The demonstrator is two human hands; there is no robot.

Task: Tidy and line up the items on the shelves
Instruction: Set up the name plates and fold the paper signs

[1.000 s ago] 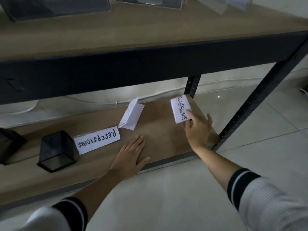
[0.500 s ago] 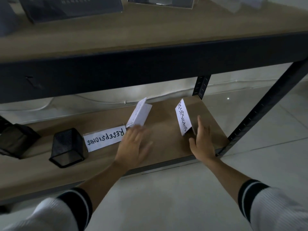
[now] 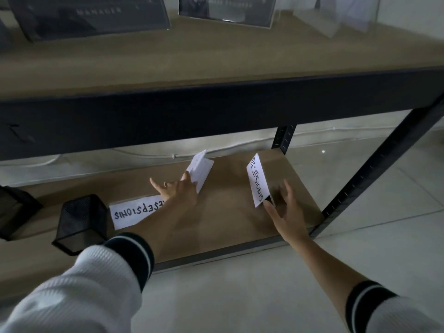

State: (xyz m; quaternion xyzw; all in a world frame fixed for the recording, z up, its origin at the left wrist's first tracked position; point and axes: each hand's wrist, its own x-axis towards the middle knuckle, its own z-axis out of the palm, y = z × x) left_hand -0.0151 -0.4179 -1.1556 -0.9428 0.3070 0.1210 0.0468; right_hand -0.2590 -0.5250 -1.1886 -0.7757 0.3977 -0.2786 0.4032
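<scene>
Hands both down at the bottom shelf (image 3: 230,219), a brown board in a dark metal frame. Left hand (image 3: 176,192) reaches to the middle folded card (image 3: 200,169); fingers touch its near lower edge, index and little finger spread, but whether they actually pinch the paper I cannot tell. That card stands tented, fold uppermost, long axis running diagonally from near-left to far-right, blank side showing. Right hand (image 3: 287,211) sits just beside the right card (image 3: 257,180), fingers straight and apart, fingertips at its near corner, nothing clamped. Right card stands on edge, lettering "RESEPSIONIS" running along its long axis, which points away from the person toward the shelf's back, face turned left. A 3rd lettered card (image 3: 131,212) lies left of centre, long axis across the shelf, text upside down to the viewer, right end hidden under the left forearm. 2 black mesh holders (image 3: 80,224) tipped over at far left. Upper shelf (image 3: 216,56) carries dark framed signs (image 3: 91,15).
</scene>
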